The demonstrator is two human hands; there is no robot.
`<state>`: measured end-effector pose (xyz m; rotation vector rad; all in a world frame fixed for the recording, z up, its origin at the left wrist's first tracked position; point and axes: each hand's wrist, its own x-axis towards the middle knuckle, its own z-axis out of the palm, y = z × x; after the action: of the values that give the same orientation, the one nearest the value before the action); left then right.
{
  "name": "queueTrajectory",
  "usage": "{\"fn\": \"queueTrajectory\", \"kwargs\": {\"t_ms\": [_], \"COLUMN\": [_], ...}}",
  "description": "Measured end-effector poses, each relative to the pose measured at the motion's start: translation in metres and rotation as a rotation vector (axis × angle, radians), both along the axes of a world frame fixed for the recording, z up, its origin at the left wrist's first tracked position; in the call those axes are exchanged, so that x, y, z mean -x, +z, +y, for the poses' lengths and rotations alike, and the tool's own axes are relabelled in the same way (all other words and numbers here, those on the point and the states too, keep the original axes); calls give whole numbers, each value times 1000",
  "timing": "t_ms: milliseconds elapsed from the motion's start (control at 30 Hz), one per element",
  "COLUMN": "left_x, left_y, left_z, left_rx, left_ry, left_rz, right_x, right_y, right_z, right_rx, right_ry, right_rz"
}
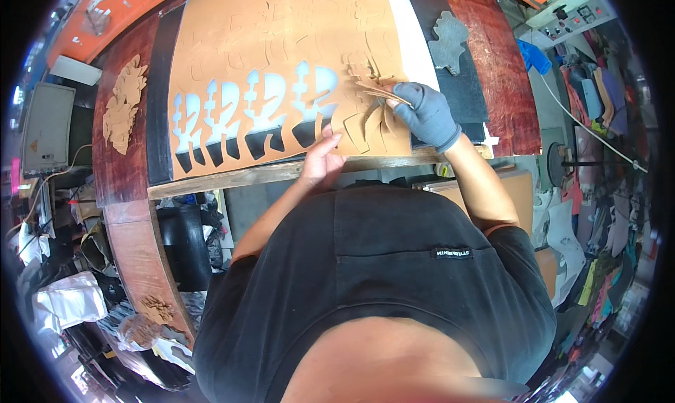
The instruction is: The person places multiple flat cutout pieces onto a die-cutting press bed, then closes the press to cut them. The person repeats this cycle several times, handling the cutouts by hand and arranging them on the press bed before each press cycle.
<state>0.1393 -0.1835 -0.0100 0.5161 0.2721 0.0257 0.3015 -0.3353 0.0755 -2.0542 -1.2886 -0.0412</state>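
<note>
Cut off, overlapped or too small
The tan sheet (281, 51) runs past the top edge; tan pieces (384, 93) in the gloved right hand (427, 114) overlap, uncountable; the control panel's (578, 16) markings are illegible.

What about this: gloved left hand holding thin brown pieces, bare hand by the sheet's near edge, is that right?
No: the head view shows it is the right hand that is gloved and holds the thin brown pieces. The rest stands.

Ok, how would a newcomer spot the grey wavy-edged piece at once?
Find the big tan sheet. Past the white strip on its right, a black band carries the grey wavy-edged piece. Unlike the plain strip and band, it is compact and lobed.
</note>
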Motion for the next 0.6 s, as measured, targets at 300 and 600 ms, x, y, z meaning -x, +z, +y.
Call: {"fn": "queueTrajectory", "kwargs": {"t_ms": [300,600], "left_x": [-8,-5], "left_y": [-22,-14], "left_z": [-12,-20], "left_rx": [229,-93], "left_ry": [-61,22], "left_rz": [-352,-22], "right_x": [45,-2], "right_y": [-30,-27], "right_z": [14,23], "right_rx": [4,-74], "right_ry": [24,36], "right_rz": [-104,497]}}
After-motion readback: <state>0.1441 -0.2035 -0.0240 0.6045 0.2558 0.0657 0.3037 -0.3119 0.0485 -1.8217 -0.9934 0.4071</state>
